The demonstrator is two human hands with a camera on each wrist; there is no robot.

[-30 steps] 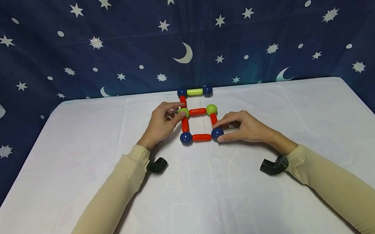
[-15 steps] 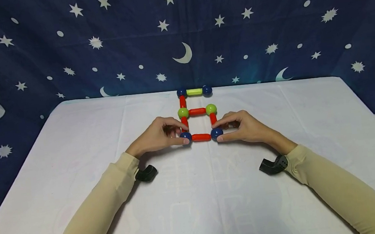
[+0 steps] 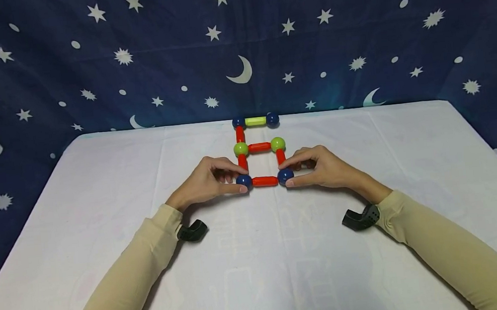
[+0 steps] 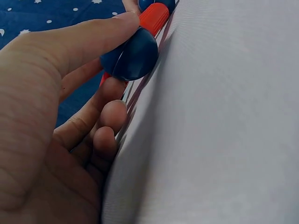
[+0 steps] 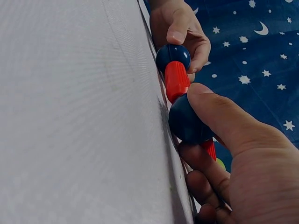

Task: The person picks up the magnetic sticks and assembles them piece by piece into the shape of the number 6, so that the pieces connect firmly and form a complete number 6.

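A figure of coloured balls and rods lies on the white tabletop. My left hand [image 3: 208,180] pinches the blue ball [image 4: 133,56] at its near left corner between thumb and fingers. At the near right corner, my right hand [image 3: 321,168] grips the other blue ball [image 5: 187,120] the same way. A red rod [image 3: 265,181] joins these two balls. Red rods run back from them to two green balls [image 3: 241,149], which another red rod [image 3: 259,147] links. Farther back, a yellow-green rod [image 3: 255,121] lies between two dark blue balls [image 3: 272,119].
The white-covered table [image 3: 260,273] spreads around the figure. Behind its far edge hangs a dark blue curtain [image 3: 175,52] with moons and stars. A black wrist mount [image 3: 193,231] sits on the left sleeve, and another black mount [image 3: 361,217] on the right.
My left hand has moved from the left green ball toward me to the near left blue ball and now pinches it. The right hand keeps its grip on the near right ball.
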